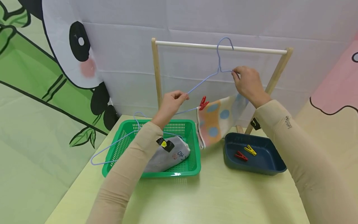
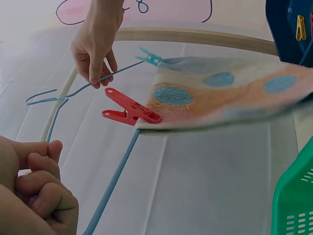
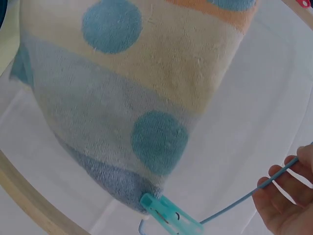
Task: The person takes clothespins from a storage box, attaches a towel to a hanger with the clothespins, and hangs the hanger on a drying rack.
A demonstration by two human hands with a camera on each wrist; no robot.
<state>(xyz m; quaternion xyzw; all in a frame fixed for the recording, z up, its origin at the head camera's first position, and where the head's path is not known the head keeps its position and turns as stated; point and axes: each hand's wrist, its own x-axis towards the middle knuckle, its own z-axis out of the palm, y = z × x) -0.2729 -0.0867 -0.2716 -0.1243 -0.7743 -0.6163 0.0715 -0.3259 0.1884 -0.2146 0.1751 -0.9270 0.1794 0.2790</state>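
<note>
My left hand (image 1: 171, 105) pinches the left shoulder of a blue wire hanger (image 1: 203, 81). On the other side, my right hand (image 1: 249, 83) pinches the right shoulder close to the hook's neck. The hook crosses the white rod (image 1: 190, 45) of a small rack; whether it bears on the rod I cannot tell. From the hanger's lower bar hangs a towel (image 1: 213, 124) with orange, cream and blue areas and blue dots. A red clothespin (image 2: 128, 108) clips one corner and a teal clothespin (image 3: 172, 215) the other.
A green basket (image 1: 198, 155) at left holds grey printed cloth (image 1: 170, 154), with a second blue hanger (image 1: 112, 144) lying across it. At right, a dark blue bin (image 1: 251, 168) contains a red clothespin (image 1: 241, 156) and a yellow clothespin (image 1: 250, 150). Wooden rack posts (image 1: 156, 71) stand behind.
</note>
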